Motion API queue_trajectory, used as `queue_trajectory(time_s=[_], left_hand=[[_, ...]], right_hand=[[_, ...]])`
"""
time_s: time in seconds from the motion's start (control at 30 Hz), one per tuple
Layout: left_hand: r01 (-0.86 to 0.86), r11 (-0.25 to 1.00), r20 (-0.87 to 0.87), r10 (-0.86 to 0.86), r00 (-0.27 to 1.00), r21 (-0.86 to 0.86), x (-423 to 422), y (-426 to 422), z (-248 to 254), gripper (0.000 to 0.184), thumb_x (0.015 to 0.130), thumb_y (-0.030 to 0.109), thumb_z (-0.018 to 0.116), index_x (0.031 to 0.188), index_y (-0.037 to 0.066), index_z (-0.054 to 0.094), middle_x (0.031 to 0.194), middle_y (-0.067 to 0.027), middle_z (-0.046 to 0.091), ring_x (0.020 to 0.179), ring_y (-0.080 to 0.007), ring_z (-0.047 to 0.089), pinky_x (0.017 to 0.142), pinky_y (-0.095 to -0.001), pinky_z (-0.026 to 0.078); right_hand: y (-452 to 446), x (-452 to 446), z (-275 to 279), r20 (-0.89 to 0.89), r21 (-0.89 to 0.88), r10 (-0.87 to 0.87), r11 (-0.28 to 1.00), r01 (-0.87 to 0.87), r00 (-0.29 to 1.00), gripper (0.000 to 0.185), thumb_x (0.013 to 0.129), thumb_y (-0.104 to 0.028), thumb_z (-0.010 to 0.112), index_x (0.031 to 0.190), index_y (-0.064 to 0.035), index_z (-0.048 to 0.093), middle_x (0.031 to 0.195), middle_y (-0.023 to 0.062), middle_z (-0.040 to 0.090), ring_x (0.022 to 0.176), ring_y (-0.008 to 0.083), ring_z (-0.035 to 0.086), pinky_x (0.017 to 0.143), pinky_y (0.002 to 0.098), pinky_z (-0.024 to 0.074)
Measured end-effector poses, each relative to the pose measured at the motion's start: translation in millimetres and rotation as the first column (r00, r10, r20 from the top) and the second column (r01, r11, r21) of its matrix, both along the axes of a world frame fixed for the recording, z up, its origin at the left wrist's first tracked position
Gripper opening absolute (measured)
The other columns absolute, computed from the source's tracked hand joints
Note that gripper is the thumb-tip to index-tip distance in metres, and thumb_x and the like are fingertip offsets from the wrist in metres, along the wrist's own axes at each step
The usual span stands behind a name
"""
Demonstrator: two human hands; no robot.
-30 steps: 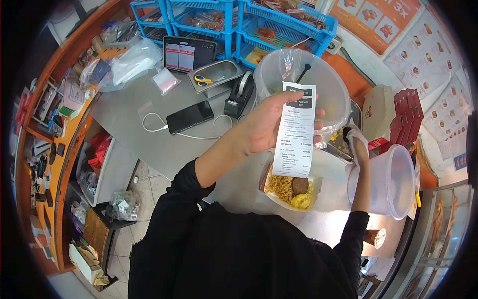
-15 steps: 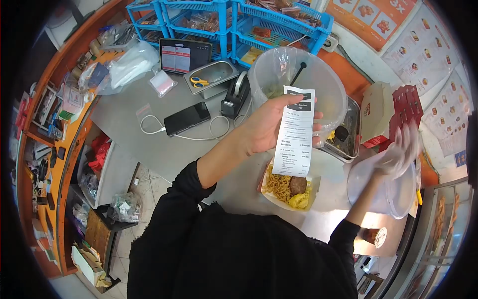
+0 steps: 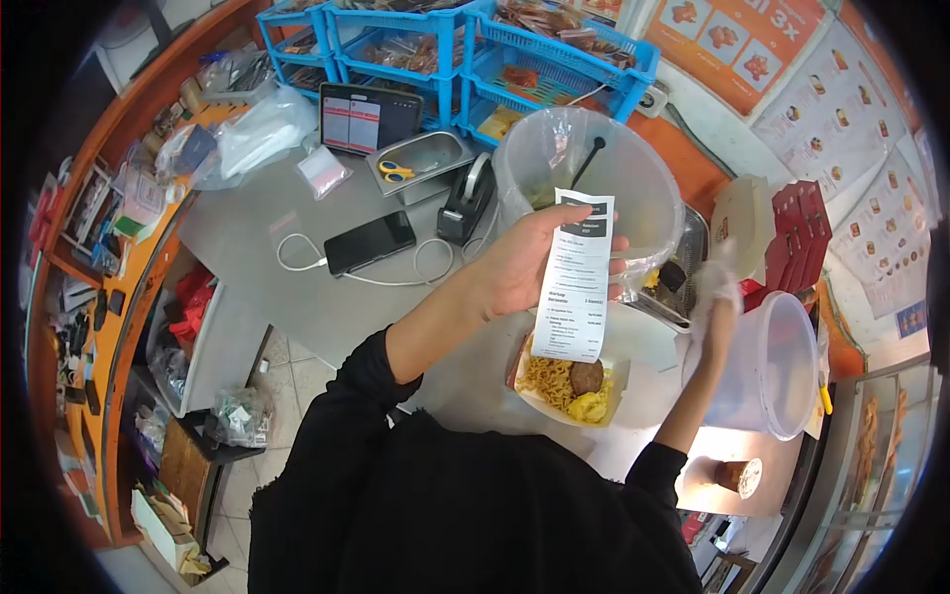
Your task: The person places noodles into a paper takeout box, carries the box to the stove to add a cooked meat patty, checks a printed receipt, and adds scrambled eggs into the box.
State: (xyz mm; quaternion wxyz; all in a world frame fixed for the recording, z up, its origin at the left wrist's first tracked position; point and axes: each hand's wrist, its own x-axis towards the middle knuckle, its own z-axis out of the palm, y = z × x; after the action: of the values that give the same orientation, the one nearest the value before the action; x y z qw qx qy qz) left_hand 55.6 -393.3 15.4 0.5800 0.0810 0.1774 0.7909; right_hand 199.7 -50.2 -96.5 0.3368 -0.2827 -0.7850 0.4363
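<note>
My left hand (image 3: 522,259) pinches a long printed receipt (image 3: 572,297) between thumb and fingers, its text facing up. Under the receipt's lower end sits an open paper food box (image 3: 618,401) with noodles (image 3: 547,382), a brown round patty (image 3: 586,376) and a yellow egg-like portion (image 3: 590,407). My right hand (image 3: 720,292), in a clear plastic glove, is blurred by motion, so its fingers are hard to read. It hovers between the metal tray (image 3: 696,243) and a clear plastic tub (image 3: 767,366).
Behind the receipt stands a large clear bucket (image 3: 633,158) with a black-handled utensil. Stacked red boxes (image 3: 800,233) are at the right, a cup of brown drink (image 3: 737,477) near the front edge. Leftward lie a tape dispenser (image 3: 465,198), phone (image 3: 370,244) with cable, and tablet (image 3: 371,119).
My right hand has swung left, away from the red boxes. The receipt in my left hand has shifted slightly left and down.
</note>
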Motion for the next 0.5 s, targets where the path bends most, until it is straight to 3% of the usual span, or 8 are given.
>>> queue_trajectory(time_s=[0.03, 0.1, 0.13, 0.2, 0.23, 0.27, 0.4, 0.5], left_hand=[[0.02, 0.999, -0.003, -0.02, 1.0, 0.039, 0.7, -0.6, -3.8, 0.034, 0.083, 0.025, 0.043, 0.11, 0.004, 0.044, 0.096, -0.0118, 0.052, 0.083, -0.0227, 0.055, 0.081, -0.044, 0.043], [0.012, 1.0, -0.02, -0.012, 1.0, 0.025, 0.4, -0.8, -3.6, 0.034, 0.083, 0.025, 0.043, 0.11, 0.004, 0.044, 0.096, -0.012, 0.052, 0.084, -0.0227, 0.055, 0.082, -0.0438, 0.043], [0.013, 1.0, -0.011, -0.012, 1.0, 0.029, 0.9, -1.6, -1.3, 0.034, 0.083, 0.024, 0.043, 0.11, 0.004, 0.043, 0.096, -0.012, 0.051, 0.084, -0.0226, 0.055, 0.082, -0.0437, 0.043], [0.002, 1.0, 0.009, -0.002, 1.0, 0.006, 4.9, -3.5, 3.5, 0.035, 0.083, 0.024, 0.044, 0.111, 0.004, 0.043, 0.098, -0.0122, 0.051, 0.083, -0.0225, 0.055, 0.082, -0.0436, 0.043], [0.003, 1.0, 0.008, -0.004, 1.0, 0.01, 6.4, -4.5, 2.8, 0.035, 0.083, 0.024, 0.044, 0.111, 0.004, 0.043, 0.098, -0.0122, 0.051, 0.083, -0.0225, 0.055, 0.082, -0.0436, 0.043], [0.01, 1.0, -0.005, -0.01, 1.0, 0.02, 6.9, -6.2, 1.5, 0.035, 0.082, 0.025, 0.044, 0.111, 0.004, 0.043, 0.098, -0.0121, 0.051, 0.083, -0.0224, 0.055, 0.082, -0.0436, 0.043], [-0.034, 0.999, 0.002, 0.034, 0.999, 0.002, -0.9, -15.9, -5.7, 0.036, 0.082, 0.025, 0.045, 0.111, 0.004, 0.043, 0.098, -0.0118, 0.051, 0.084, -0.0223, 0.055, 0.082, -0.0439, 0.043], [-0.018, 0.999, 0.038, 0.017, 0.999, 0.03, -1.0, -17.4, -5.7, 0.035, 0.082, 0.024, 0.045, 0.111, 0.003, 0.043, 0.098, -0.0115, 0.051, 0.084, -0.0223, 0.055, 0.082, -0.044, 0.043]], right_hand=[[-23.3, 1.1, 27.8, -0.196, -0.226, -0.151, 0.968, 0.105, 0.969, 0.036, 0.085, -0.02, 0.038, 0.116, -0.0022, 0.039, 0.108, 0.0098, 0.05, 0.096, 0.0159, 0.049, 0.083, 0.027, 0.0402], [-63.9, -17.2, 54.1, -0.34, -0.116, -0.265, 0.964, 0.239, 0.902, 0.035, 0.085, -0.022, 0.038, 0.116, -0.006, 0.041, 0.11, 0.0084, 0.05, 0.097, 0.0149, 0.048, 0.083, 0.0281, 0.0395], [-65.4, -23.9, 51.7, -0.394, 0.082, -0.254, 0.948, 0.309, 0.884, 0.035, 0.084, -0.023, 0.039, 0.115, -0.0061, 0.042, 0.109, 0.0089, 0.05, 0.097, 0.0161, 0.048, 0.083, 0.0286, 0.0394], [-27.7, -35.5, 8.2, -0.101, 0.37, -0.206, 0.9, 0.229, 0.973, 0.035, 0.084, -0.023, 0.04, 0.113, -0.0064, 0.044, 0.108, 0.0098, 0.051, 0.096, 0.0186, 0.049, 0.082, 0.0298, 0.0392], [0.0, -34.9, -19.2, 0.228, 0.412, -0.148, 0.91, 0.043, 0.962, 0.034, 0.083, -0.024, 0.04, 0.112, -0.0065, 0.045, 0.108, 0.0102, 0.051, 0.096, 0.0198, 0.049, 0.082, 0.0303, 0.0391], [14.8, -28.4, -28.5, 0.405, 0.432, -0.104, 0.897, -0.09, 0.909, 0.034, 0.083, -0.024, 0.041, 0.111, -0.0067, 0.046, 0.107, 0.0106, 0.052, 0.096, 0.021, 0.049, 0.082, 0.0309, 0.039], [-31.9, -18.4, 28.3, 0.295, 0.642, -0.237, 0.766, -0.009, 0.925, 0.033, 0.081, -0.026, 0.042, 0.108, -0.0072, 0.05, 0.105, 0.0124, 0.053, 0.094, 0.0259, 0.05, 0.081, 0.0331, 0.0385], [20.2, -25.3, -43.6, 0.314, 0.824, -0.359, 0.563, -0.064, 0.879, 0.03, 0.08, -0.024, 0.044, 0.102, -0.0055, 0.054, 0.101, 0.0143, 0.055, 0.093, 0.0296, 0.05, 0.081, 0.0354, 0.0374]])
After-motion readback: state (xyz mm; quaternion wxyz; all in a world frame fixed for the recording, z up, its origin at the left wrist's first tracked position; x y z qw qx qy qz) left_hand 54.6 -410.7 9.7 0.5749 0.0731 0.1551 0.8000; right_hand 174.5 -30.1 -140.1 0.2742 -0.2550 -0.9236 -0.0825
